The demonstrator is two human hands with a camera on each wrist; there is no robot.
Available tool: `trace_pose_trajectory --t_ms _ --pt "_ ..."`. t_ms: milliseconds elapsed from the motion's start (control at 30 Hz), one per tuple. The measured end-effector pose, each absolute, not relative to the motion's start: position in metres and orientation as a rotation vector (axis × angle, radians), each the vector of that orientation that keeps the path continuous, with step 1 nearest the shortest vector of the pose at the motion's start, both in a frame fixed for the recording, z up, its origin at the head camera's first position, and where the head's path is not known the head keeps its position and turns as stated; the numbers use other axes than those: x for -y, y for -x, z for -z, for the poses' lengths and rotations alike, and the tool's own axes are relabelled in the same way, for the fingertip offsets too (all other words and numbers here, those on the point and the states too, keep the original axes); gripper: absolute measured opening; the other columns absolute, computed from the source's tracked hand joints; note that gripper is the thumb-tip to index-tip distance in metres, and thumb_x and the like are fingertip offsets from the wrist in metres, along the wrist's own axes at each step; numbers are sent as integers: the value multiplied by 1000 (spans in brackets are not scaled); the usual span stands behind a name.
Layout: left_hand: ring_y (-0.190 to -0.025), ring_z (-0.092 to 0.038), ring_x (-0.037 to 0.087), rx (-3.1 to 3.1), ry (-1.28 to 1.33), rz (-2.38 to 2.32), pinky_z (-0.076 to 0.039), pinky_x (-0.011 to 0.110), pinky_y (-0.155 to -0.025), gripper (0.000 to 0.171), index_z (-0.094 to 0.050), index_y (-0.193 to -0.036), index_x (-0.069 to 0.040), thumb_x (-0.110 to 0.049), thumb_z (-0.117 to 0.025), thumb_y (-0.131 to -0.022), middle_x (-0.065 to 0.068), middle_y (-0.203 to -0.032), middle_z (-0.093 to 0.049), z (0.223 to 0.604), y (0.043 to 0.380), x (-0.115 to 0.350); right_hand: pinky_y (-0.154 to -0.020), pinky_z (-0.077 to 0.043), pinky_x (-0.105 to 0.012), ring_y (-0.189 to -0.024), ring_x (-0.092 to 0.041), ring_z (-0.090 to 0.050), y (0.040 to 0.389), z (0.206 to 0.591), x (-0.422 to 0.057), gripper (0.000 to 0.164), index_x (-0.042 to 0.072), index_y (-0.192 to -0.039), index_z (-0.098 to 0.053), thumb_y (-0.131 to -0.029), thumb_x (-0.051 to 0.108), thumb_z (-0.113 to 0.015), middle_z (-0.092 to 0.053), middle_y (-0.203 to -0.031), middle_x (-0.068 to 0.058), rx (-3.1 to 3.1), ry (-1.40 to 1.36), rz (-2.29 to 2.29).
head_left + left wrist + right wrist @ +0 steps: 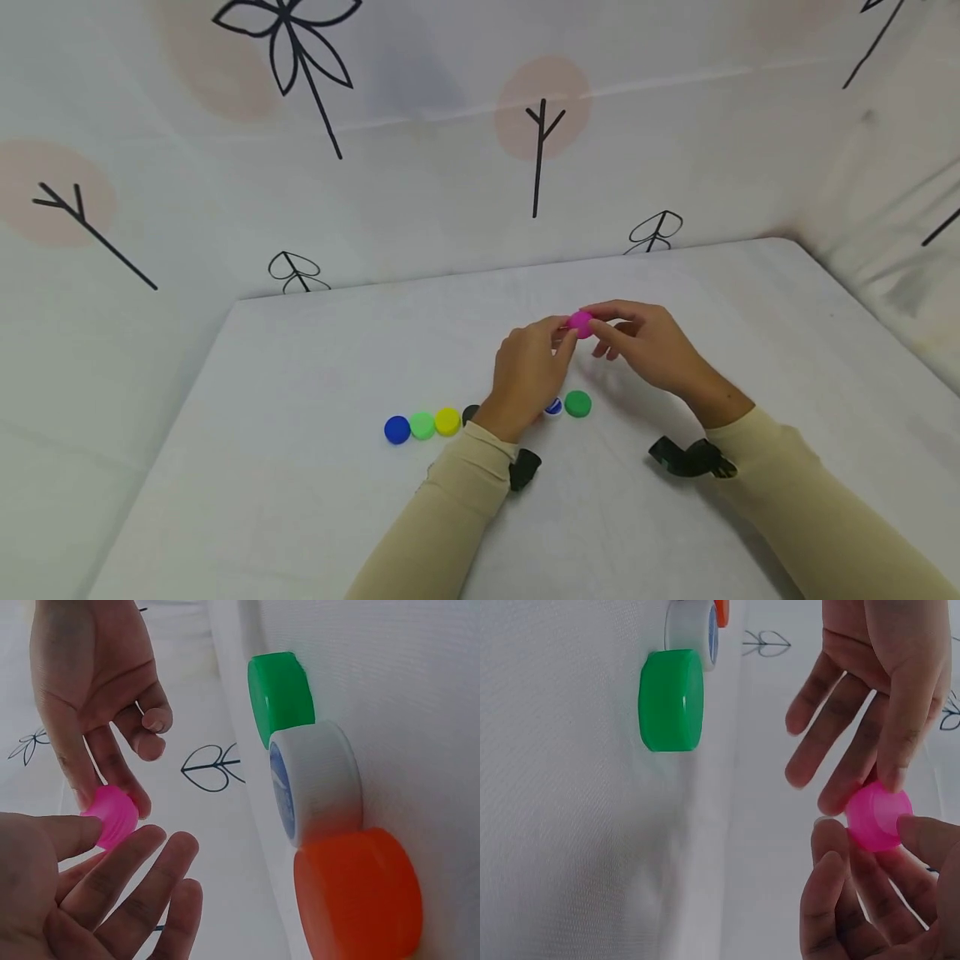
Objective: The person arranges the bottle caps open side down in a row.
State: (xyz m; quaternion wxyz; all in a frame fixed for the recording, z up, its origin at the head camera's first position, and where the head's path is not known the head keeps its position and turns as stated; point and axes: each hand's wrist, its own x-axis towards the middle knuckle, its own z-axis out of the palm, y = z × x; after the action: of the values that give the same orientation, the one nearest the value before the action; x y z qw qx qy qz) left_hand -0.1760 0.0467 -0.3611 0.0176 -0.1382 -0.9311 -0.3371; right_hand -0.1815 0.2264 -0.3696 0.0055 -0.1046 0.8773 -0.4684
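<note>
A pink bottle cap (581,325) is held up above the table between both hands. My left hand (527,367) pinches it from the left between thumb and fingers. From the other side, my right hand (651,343) grips it with thumb and fingertips. Below the hands, a row of caps lies on the cloth: dark blue (397,430), light green (422,426), yellow (447,422) and a partly covered black cap (470,413). An orange cap (358,896), a white cap with a blue top (319,784) and a green cap (577,404) continue the row rightward.
White cloth covers the table (300,500), with a patterned fabric backdrop (435,200) behind it. Black wrist devices sit at the left sleeve (457,500) and the right sleeve (795,492). The left forearm crosses in front of the row.
</note>
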Motion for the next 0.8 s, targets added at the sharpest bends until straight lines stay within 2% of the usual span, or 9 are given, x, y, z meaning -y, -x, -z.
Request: trace_pose_trajectory --t_ms 167,300,800 --pt "-106 -72 15 2904 417 1074 -57 30 -90 40 -62 -136 -18 -36 -61 -100 -1 -113 -76 360 175 -48 -72 -58 -30 -79 -33 -72 182 369 -228 36 11 -132 -58 -102 31 -58 -69 -107 -17 -2731 322 1489" --pt "-103 -72 14 2911 417 1109 -58 30 -87 45 -56 -141 -23 -36 -64 -98 -2 -113 -76 361 174 -50 -72 -58 -26 -78 -34 -72 182 370 -230 30 11 -128 -57 -103 27 -57 -68 -105 -21 -2717 328 1504" --pt "-96 -74 12 2907 566 1112 -58 26 -82 45 -56 -135 -20 -30 -71 -93 -1 -109 -77 360 171 -47 -70 -56 -31 -74 -24 -68 180 360 -240 24 7 -119 -65 -102 23 -59 -71 -92 -18 -2671 393 1442"
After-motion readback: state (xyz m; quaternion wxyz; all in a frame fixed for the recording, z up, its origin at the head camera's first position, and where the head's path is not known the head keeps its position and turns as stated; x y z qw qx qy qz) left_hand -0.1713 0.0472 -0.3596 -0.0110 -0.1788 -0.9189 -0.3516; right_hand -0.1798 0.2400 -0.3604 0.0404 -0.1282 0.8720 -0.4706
